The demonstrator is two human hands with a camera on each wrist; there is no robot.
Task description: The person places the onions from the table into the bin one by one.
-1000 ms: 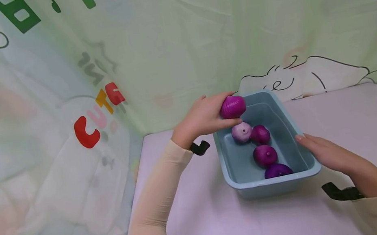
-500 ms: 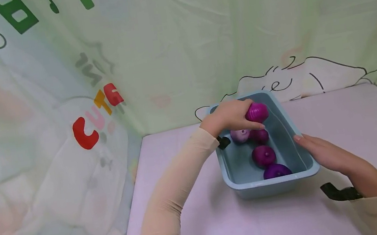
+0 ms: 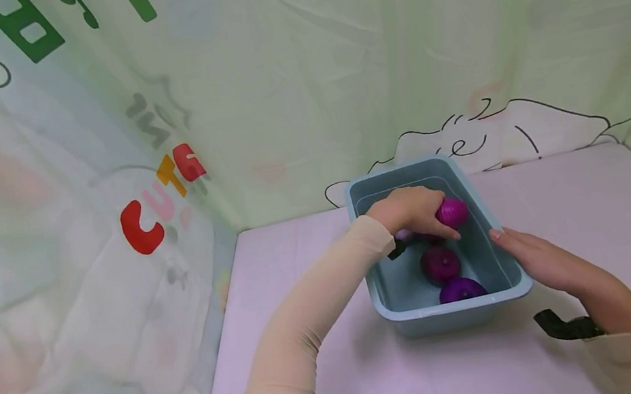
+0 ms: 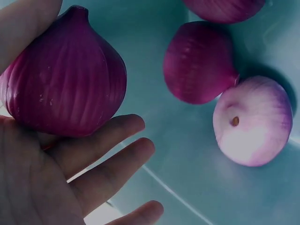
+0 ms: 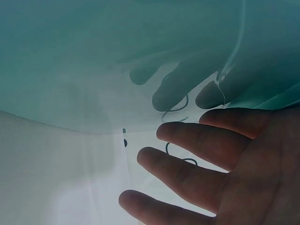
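My left hand (image 3: pixel 413 211) reaches down inside the blue plastic bin (image 3: pixel 453 305), gripping a red onion (image 3: pixel 452 212) between thumb and fingers. In the left wrist view this onion (image 4: pixel 65 77) has its pointed neck upward, and the lower fingers spread away from it. Below the hand lie a pale purple onion (image 4: pixel 255 123) and a darker one (image 4: pixel 199 65), both largely covered in the head view. Two more red onions (image 3: pixel 440 264) (image 3: pixel 461 289) sit toward the near end. My right hand (image 3: pixel 548 260) rests at the bin's right rim, its fingers straight beside the outer wall (image 5: pixel 93 61).
The bin stands on a table with a pale lilac cover (image 3: pixel 342 365). A printed light-green curtain (image 3: pixel 286 91) hangs behind the table, and another printed sheet (image 3: pixel 89 295) closes off the left side.
With the onion in it, my left hand has moved right and down, from over the bin's left rim into the bin. My right hand has stayed at the rim.
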